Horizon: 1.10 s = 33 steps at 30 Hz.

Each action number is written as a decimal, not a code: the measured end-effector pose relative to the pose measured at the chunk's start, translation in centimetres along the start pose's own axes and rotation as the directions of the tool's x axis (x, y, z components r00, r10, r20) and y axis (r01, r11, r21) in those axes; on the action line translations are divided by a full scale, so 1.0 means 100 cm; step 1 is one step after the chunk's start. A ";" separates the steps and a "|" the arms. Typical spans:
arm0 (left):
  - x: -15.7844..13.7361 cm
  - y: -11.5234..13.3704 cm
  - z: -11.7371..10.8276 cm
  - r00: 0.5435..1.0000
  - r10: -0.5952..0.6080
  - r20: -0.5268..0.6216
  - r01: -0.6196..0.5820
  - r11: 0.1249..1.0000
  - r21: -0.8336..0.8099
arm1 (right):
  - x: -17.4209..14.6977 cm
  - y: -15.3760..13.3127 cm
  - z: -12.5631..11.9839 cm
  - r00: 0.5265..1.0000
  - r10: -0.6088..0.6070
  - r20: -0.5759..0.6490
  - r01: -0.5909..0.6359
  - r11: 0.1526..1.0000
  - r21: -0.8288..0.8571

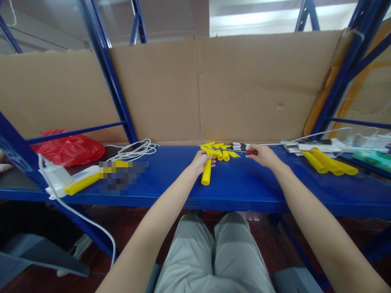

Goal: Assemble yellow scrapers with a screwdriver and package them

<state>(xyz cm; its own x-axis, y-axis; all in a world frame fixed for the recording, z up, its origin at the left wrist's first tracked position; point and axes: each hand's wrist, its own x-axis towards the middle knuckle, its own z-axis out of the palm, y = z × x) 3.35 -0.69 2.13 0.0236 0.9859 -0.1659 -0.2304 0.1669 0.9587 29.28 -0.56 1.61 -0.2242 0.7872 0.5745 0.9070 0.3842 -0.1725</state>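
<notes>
My left hand (200, 161) is closed around a yellow tube (206, 174), whose round end points toward me over the blue shelf (244, 187). In my right hand (263, 156) is a screwdriver (252, 152), gripped by its red handle. Its thin shaft reaches left toward the top of the held tube; whether the tip touches it I cannot tell. Just behind and between my hands lie several other yellow tubes (225, 155) in a loose pile. Beside that pile, close to the screwdriver handle, is a row of small black-and-white pieces (240, 146).
Three yellow tubes (330, 162) lie at the right by white cables. On the left are a coiled white cable (137, 149), a red plastic bag (70, 148), a white power strip (87, 173) and another yellow tube (82, 184). A cardboard panel (165, 93) stands behind the shelf.
</notes>
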 end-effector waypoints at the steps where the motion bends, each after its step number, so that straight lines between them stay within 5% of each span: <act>1: 0.000 0.000 0.000 1.000 0.006 -0.002 -0.006 1.000 0.007 | 0.000 -0.002 0.000 1.000 0.000 -0.001 0.000 1.000 -0.005; 33: -0.005 0.002 0.002 1.000 0.015 -0.003 -0.015 0.998 0.055 | 0.001 -0.017 0.005 1.000 -0.008 0.023 0.010 0.996 -0.094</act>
<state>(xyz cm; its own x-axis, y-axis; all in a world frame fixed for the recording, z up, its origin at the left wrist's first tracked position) 3.52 -1.16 2.46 0.0173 0.9882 -0.1525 -0.1768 0.1531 0.9723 27.53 -0.88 1.56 -0.2392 0.7952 0.5571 0.9343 0.3447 -0.0908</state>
